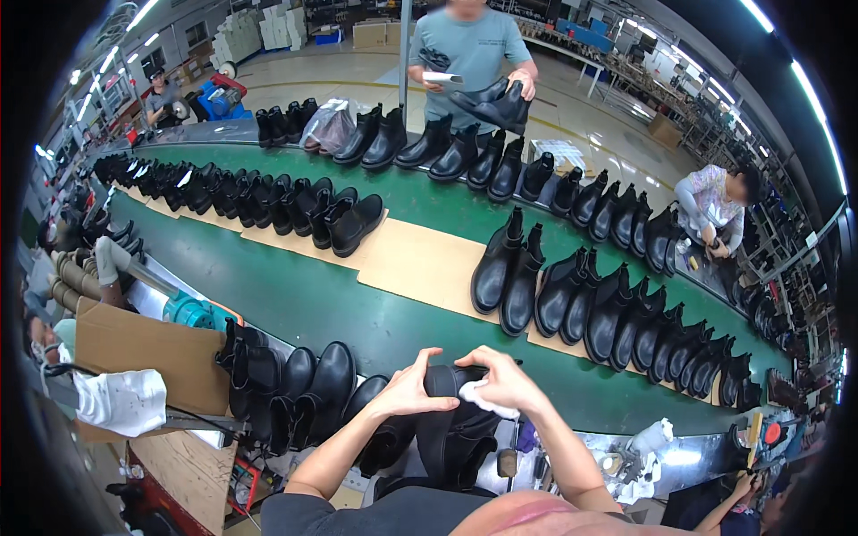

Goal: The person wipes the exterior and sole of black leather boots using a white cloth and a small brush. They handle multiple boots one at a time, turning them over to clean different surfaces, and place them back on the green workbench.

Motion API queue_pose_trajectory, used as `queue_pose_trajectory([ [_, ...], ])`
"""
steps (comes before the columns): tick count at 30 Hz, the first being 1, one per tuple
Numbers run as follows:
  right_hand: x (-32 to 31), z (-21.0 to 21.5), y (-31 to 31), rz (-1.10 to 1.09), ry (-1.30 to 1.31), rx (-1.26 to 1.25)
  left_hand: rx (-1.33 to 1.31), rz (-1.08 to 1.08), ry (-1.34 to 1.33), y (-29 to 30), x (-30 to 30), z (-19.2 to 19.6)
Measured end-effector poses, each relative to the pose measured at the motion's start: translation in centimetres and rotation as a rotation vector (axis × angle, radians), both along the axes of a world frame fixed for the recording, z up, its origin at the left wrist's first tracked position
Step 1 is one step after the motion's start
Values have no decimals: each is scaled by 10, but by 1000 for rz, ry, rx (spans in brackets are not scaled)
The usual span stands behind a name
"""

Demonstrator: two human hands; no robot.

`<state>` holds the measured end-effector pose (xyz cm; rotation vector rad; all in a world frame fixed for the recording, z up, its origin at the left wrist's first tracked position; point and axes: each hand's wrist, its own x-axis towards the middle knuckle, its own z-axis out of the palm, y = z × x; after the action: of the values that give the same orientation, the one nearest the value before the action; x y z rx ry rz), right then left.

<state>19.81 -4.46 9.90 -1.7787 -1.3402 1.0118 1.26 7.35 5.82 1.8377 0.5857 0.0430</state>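
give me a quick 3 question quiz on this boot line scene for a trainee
1. True or false: the person's left hand rests on the black boot that stands in front of them.
2. What does the right hand press against that boot? A) a white cloth B) a brush C) a pair of scissors
3. Fill in: the row of boots along the middle of the green conveyor belt stands on flat sheets of ____.

Key:
1. True: both hands are on the boot's upper part.
2. A: the white cloth shows under the fingers.
3. Cardboard: the cardboard sheets lie under the pairs.
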Motion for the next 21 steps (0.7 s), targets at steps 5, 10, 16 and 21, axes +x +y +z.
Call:
queue_pose_trajectory([
  [5, 17, -19, 2, 58, -27, 66, 0, -42, 0, 9, 16, -9],
  [10, 22, -20, 9, 10, -9, -71, -36, -60, -27, 18, 27, -22],
  [16, 14, -14, 11, -34, -111, -148, -99, -92, -19, 26, 34, -40],
  [21, 23, -27, 23, -121, -51, -226, -288, -154, -96, 36, 44, -62],
])
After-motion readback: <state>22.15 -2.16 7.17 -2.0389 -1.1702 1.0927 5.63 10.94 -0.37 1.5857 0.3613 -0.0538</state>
